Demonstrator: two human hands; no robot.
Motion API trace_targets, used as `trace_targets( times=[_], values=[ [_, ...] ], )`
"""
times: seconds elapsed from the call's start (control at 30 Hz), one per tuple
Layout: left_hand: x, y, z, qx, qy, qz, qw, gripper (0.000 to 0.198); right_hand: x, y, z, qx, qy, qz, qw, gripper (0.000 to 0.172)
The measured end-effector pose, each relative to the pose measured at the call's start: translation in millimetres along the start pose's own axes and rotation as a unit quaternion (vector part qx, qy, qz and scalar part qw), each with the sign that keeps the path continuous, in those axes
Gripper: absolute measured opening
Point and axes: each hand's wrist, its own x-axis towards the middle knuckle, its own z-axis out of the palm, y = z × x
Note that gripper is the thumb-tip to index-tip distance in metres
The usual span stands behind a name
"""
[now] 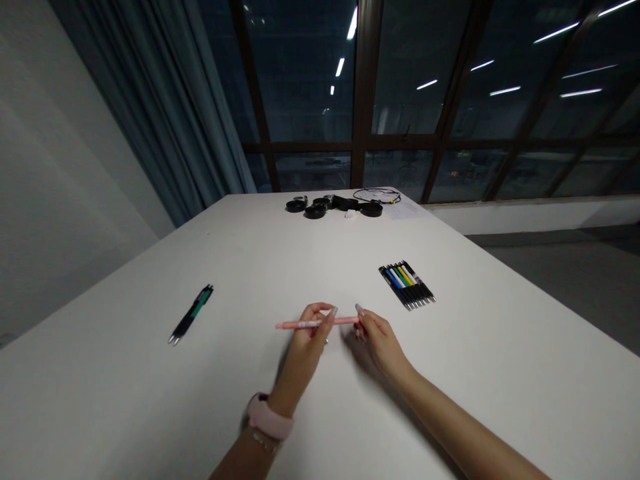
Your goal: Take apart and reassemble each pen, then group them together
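Note:
A slim pink pen (345,321) is held level above the white table, between both hands. My left hand (313,330) pinches it around its middle, and the pen's left end sticks out past the fingers. At the pen's right end, the fingertips of my right hand (375,331) are closed on it. Several black pens with coloured barrels (407,285) lie side by side in a row to the right. To the left, black pens with a green part (191,315) lie close together, slanting.
On the white table (280,253), black round-ended objects (316,211) sit at the far edge, beside a small white item (350,215) and a coiled black cable (377,195) over a pale sheet. A blue curtain and dark windows stand behind.

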Motion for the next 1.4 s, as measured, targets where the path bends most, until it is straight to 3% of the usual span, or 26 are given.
trace_targets(
  times=[0.07, 0.13, 0.23, 0.37, 0.47, 0.57, 0.63, 0.7, 0.83, 0.93, 1.0, 1.07, 1.4],
  values=[
    [4.3, 3.6, -6.2, -0.049, 0.027, 0.01, 0.998, 0.051, 3.4, 0.8, -2.0, 0.014, 0.031, 0.02, 0.999, 0.052],
    [8.2, 7.2, -13.5, -0.084, 0.016, 0.006, 0.996, 0.061, 7.3, 0.1, -6.2, 0.016, 0.052, 0.033, 0.998, 0.051],
    [10.0, 10.3, -21.8, -0.081, -0.069, -0.042, 0.993, 0.071, 14.6, -1.7, -16.4, -0.007, 0.078, 0.014, 0.997, 0.05],
    [5.0, 7.3, -22.6, 0.0, -0.197, -0.095, 0.976, 0.053, 25.0, -3.8, -32.4, -0.063, 0.102, -0.043, 0.992, 0.05],
    [-1.1, 4.9, -19.3, 0.024, -0.316, -0.137, 0.939, 0.059, 25.9, -5.6, -37.0, -0.106, 0.077, -0.059, 0.99, 0.052],
    [-7.4, 6.5, -16.1, 0.049, -0.436, -0.196, 0.877, 0.042, 19.1, -7.8, -31.9, -0.135, 0.04, -0.062, 0.988, 0.053],
    [-10.3, 8.1, -13.6, 0.044, -0.473, -0.225, 0.851, 0.035, 14.3, -9.3, -26.5, -0.135, 0.02, -0.069, 0.988, 0.053],
    [-10.9, 8.1, -10.8, 0.021, -0.442, -0.217, 0.87, 0.034, 12.4, -10.3, -22.9, -0.115, 0.019, -0.076, 0.99, 0.053],
    [-4.4, 3.9, -7.3, -0.026, -0.266, -0.134, 0.954, 0.037, 15.9, -10.3, -20.1, -0.054, 0.03, -0.047, 0.997, 0.056],
    [2.0, 2.0, -6.7, -0.045, -0.136, -0.079, 0.987, 0.042, 14.9, -10.2, -15.7, -0.031, -0.052, 0.029, 0.998, 0.061],
    [4.5, 2.3, -6.1, -0.037, -0.087, -0.047, 0.994, 0.044, 10.4, -11.1, -11.0, -0.017, -0.115, 0.069, 0.991, 0.063],
    [5.4, 2.6, -5.2, -0.016, -0.069, -0.024, 0.997, 0.044, 5.1, -12.7, -6.8, 0.008, -0.14, 0.094, 0.986, 0.063],
    [2.6, -14.3, -4.3, 0.055, -0.063, 0.027, 0.996, 0.035, 2.3, -14.5, -3.4, 0.112, -0.102, 0.127, 0.98, 0.056]
  ],
)
